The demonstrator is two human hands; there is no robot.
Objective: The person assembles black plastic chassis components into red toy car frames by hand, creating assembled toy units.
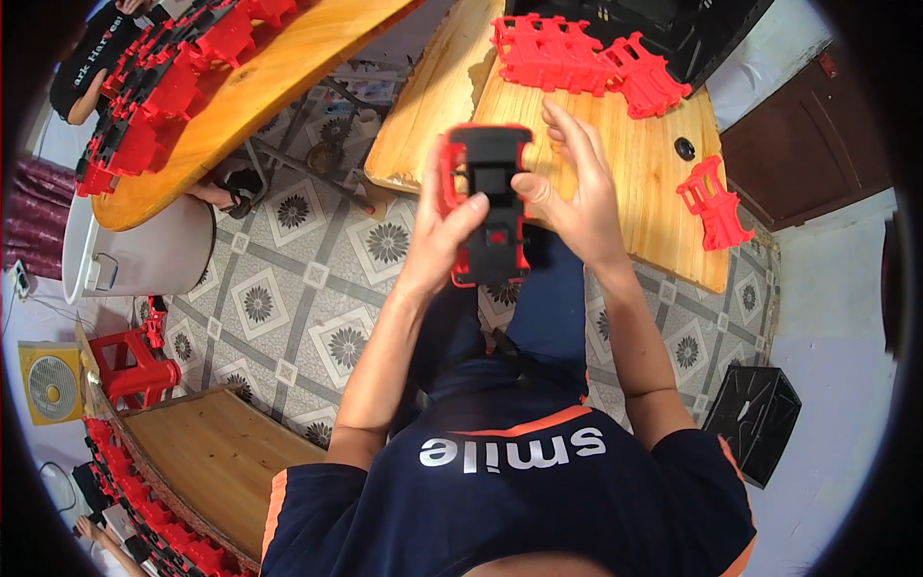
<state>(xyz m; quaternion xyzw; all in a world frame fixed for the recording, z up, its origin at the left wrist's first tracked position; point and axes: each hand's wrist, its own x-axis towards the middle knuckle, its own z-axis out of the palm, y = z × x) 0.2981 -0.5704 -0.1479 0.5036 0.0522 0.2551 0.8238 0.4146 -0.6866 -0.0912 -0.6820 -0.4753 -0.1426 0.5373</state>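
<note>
My left hand (435,231) is closed around the left side of a long red-and-black plastic casing (495,252), its thumb lying over the black face. The casing is held upright above my lap, slightly blurred, with a dark recess in the middle and a small red spot lower down. At its right side my right hand (583,197) has its fingers stretched and apart. The right thumb tip is at the casing's edge; whether it touches I cannot tell. Beyond my hands, on the wooden table (596,144), stand red plastic frames (548,58), and a single red frame (713,204) lies at the right.
A small black round part (685,148) lies on the table, and a black crate (707,38) is at its far end. Red-and-black parts (183,87) line another table at far left, near a person (101,58). A white bucket (154,245), red stool (135,365) and black box (755,418) stand around.
</note>
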